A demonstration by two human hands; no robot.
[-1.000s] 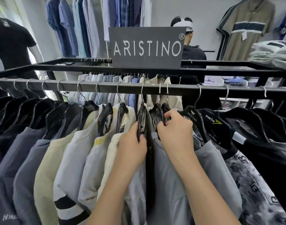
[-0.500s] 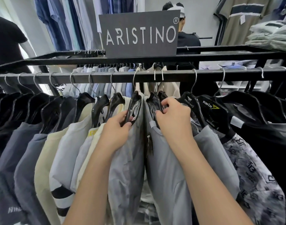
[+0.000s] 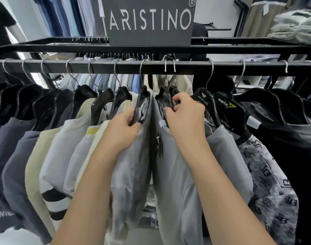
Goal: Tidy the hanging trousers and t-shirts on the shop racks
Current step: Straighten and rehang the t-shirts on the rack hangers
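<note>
T-shirts on black hangers hang from a black rail (image 3: 186, 67) across the view. My left hand (image 3: 123, 131) grips the black hanger (image 3: 142, 106) of a mottled grey t-shirt (image 3: 131, 174) at the middle. Just to its right, my right hand (image 3: 185, 119) has its fingers curled on the hangers (image 3: 166, 99) of a plain grey t-shirt (image 3: 176, 174). A narrow gap separates the two shirts. Cream, pale grey and dark blue shirts hang to the left, a patterned grey shirt (image 3: 273, 183) and black shirts to the right.
A grey ARISTINO sign (image 3: 150, 20) stands on the rack's top bar. Behind it hang rows of blue and white shirts, and folded clothes (image 3: 297, 27) lie at the top right. A person in a black top stands at the far left edge.
My left hand slid the mottled grey shirt's hanger a little left, opening a gap, and now grips it lower. The view has moved closer to the rail.
</note>
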